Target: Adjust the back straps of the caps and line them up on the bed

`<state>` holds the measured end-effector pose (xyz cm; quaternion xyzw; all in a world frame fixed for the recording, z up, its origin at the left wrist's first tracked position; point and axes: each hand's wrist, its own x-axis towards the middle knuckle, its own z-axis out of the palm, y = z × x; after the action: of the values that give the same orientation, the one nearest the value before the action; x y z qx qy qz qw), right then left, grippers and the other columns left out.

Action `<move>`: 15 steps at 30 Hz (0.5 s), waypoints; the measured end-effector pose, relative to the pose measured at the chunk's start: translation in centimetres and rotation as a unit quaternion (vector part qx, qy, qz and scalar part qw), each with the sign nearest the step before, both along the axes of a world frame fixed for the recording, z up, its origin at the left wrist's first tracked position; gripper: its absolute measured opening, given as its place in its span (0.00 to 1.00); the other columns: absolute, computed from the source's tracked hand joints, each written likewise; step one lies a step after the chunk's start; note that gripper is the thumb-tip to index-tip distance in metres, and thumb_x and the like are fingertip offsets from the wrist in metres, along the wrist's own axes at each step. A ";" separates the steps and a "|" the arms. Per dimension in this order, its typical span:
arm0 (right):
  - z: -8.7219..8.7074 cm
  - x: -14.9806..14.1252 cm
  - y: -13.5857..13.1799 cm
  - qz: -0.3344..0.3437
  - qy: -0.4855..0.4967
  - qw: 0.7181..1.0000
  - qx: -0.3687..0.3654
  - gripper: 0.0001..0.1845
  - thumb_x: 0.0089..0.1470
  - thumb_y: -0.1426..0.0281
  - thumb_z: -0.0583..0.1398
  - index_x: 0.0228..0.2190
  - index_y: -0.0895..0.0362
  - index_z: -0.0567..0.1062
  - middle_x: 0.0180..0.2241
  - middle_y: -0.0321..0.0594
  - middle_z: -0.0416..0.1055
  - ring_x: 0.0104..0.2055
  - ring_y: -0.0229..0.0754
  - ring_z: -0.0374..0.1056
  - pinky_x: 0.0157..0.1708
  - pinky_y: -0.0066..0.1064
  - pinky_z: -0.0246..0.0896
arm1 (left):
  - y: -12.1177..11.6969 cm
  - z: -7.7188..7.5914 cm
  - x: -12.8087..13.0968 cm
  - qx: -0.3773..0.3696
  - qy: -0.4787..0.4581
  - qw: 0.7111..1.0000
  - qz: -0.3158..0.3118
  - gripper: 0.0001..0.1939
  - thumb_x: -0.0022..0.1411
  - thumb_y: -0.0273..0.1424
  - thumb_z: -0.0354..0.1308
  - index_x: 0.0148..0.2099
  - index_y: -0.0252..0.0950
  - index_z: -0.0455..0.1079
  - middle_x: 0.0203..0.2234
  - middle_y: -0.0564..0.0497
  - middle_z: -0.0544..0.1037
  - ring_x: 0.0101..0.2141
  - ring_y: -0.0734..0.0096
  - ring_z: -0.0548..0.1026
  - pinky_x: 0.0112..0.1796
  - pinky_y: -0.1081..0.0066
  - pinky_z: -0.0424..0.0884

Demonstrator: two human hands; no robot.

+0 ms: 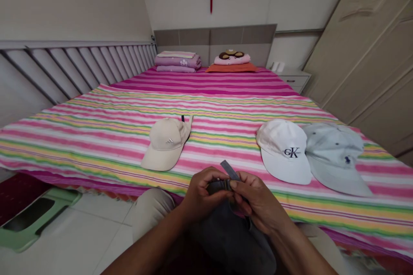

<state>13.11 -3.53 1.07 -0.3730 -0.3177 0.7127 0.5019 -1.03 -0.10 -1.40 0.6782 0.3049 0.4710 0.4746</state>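
My left hand (pixel 206 193) and my right hand (pixel 256 202) meet above my lap, both gripping the back strap (pixel 229 170) of a dark grey cap (pixel 232 242). A small metal buckle (pixel 228 185) shows on the strap between my fingers, partly hidden. The cap's body hangs below my hands. On the striped bedspread (pixel 209 111) lie a beige baseball cap (pixel 164 144), a white cap with dark lettering (pixel 284 150) and a pale grey-blue cap (pixel 335 157). The beige cap is nearest my left hand, the white one nearest my right.
A green plastic stool (pixel 35 219) stands on the tiled floor at lower left. A slatted rail (pixel 74 68) runs along the bed's left side. Folded bedding (pixel 177 62) and pillows (pixel 230 62) lie by the headboard (pixel 214 38), with a wardrobe (pixel 364 38) at right.
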 end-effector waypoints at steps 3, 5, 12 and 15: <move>-0.3 -0.3 0.0 0.006 0.007 1.000 -0.001 0.15 0.40 0.65 0.63 0.18 0.59 0.63 0.08 0.25 0.57 0.08 0.24 0.43 0.10 0.18 0.40 | -0.1 -0.4 0.0 0.019 -0.028 0.999 0.014 0.11 0.42 0.24 0.64 0.33 0.35 0.73 0.26 0.49 0.74 0.30 0.68 0.70 0.33 0.71 0.64; -0.5 -0.4 0.0 0.006 0.002 1.000 0.004 0.16 0.43 0.63 0.62 0.18 0.59 0.64 0.07 0.25 0.56 0.08 0.24 0.44 0.10 0.18 0.40 | -0.1 -0.6 0.0 -0.042 -0.079 0.996 0.004 0.11 0.42 0.25 0.64 0.33 0.35 0.73 0.26 0.49 0.74 0.30 0.69 0.71 0.33 0.71 0.65; -1.0 -0.1 -0.2 -0.056 0.013 0.998 0.004 0.15 0.44 0.61 0.62 0.22 0.60 0.68 0.14 0.29 0.63 0.10 0.24 0.48 0.10 0.18 0.41 | 0.0 -1.3 0.5 -0.322 -0.262 0.909 -0.048 0.13 0.40 0.29 0.66 0.32 0.35 0.71 0.23 0.53 0.75 0.24 0.74 0.72 0.29 0.73 0.66; -1.2 0.0 -0.2 -0.032 0.039 0.999 -0.002 0.13 0.42 0.64 0.64 0.22 0.60 0.68 0.13 0.28 0.61 0.09 0.23 0.45 0.10 0.18 0.39 | -0.1 -1.4 0.8 -0.334 -0.301 0.892 -0.055 0.13 0.39 0.30 0.66 0.32 0.34 0.72 0.23 0.53 0.76 0.25 0.75 0.72 0.31 0.74 0.66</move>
<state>13.13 -3.76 -0.13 -0.3559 -0.2845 0.7111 0.5355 -0.19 -0.19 -2.82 0.3209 0.2496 0.4959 0.7673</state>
